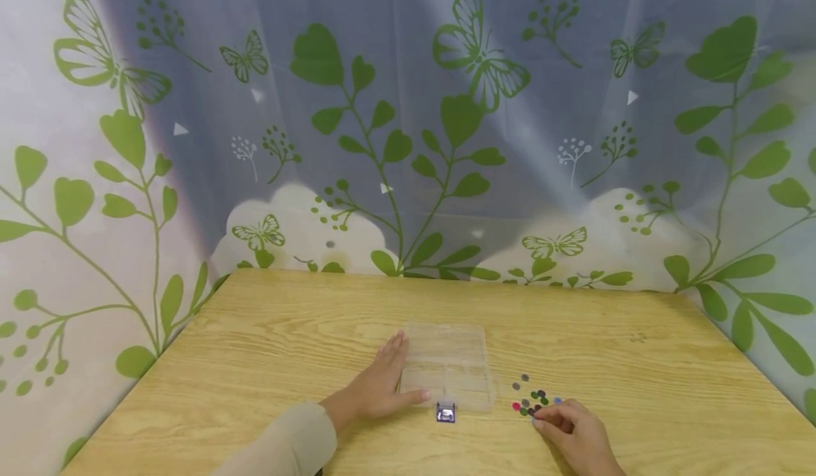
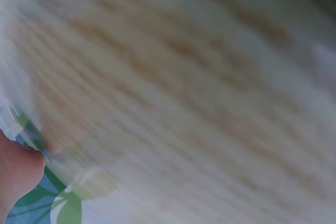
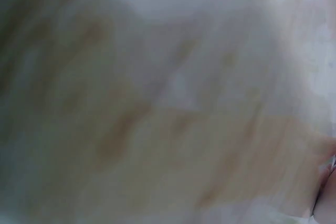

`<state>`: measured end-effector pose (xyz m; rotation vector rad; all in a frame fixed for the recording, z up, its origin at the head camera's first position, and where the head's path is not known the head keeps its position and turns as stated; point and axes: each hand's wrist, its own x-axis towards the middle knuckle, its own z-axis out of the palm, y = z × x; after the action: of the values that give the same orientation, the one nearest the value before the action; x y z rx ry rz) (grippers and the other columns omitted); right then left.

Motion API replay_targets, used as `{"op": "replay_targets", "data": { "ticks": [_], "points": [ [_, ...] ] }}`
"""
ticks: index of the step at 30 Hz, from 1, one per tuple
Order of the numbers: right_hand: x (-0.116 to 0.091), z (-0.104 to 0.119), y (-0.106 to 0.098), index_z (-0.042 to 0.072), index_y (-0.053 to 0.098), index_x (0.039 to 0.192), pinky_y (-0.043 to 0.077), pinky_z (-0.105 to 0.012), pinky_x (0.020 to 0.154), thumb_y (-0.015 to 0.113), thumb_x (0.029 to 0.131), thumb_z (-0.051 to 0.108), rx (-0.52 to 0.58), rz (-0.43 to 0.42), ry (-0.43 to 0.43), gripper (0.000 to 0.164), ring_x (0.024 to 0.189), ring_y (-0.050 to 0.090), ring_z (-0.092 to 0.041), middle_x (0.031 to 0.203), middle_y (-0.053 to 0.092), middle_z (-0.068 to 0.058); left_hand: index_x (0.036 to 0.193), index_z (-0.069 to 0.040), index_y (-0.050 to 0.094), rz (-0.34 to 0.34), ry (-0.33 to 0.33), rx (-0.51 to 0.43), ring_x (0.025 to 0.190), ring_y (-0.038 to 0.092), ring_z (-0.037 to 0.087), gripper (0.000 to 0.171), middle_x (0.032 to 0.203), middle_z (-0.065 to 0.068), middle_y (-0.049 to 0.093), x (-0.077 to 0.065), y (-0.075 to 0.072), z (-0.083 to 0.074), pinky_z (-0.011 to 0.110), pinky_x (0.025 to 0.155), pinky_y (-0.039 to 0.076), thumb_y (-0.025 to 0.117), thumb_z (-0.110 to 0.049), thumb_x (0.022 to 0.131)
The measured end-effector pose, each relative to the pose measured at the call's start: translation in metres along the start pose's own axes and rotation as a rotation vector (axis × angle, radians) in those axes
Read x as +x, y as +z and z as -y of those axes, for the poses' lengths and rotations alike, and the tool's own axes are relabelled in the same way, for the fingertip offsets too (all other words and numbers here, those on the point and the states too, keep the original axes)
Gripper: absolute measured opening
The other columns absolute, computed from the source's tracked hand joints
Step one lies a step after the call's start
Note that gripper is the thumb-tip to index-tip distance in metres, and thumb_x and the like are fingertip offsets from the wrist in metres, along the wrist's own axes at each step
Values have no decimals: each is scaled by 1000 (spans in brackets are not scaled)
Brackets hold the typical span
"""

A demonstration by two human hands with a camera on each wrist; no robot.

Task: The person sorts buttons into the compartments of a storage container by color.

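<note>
A clear plastic box (image 1: pixel 445 352) with divided compartments lies on the table in the head view. My left hand (image 1: pixel 376 384) rests along its left side, fingers stretched out and thumb reaching over the near edge. Just right of the box lie several small round buttons (image 1: pixel 534 394), mostly dark, grey and green, with a pink button (image 1: pixel 516 406) among them. At their near edge my right hand (image 1: pixel 576 430) pinches a small button between thumb and forefinger, largely covered by the fingertips. In the left wrist view a fingertip (image 2: pixel 21 166) of my left hand shows at the lower left.
A small dark purple-framed piece with a shiny centre (image 1: pixel 445 412) sits at the box's near edge. The wood-grain table (image 1: pixel 287 334) stretches out on both sides. Behind it hangs a curtain (image 1: pixel 408 143) printed with leaves and butterflies.
</note>
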<state>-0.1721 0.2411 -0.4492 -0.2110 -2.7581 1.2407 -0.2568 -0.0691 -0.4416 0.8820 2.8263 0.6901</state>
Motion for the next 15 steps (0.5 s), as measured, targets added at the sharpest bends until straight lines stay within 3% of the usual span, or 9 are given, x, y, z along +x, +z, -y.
{"op": "replay_targets", "data": {
  "ticks": [15],
  "points": [
    [0, 3, 1, 7, 69, 87, 40, -15, 59, 68, 81, 5, -23, 16, -8, 6, 65, 42, -2, 82, 57, 0, 147, 4, 10, 14, -6, -17, 144, 8, 34, 95, 155, 20, 3, -3, -1, -2, 47, 118, 14, 45, -62, 88]
  ]
}}
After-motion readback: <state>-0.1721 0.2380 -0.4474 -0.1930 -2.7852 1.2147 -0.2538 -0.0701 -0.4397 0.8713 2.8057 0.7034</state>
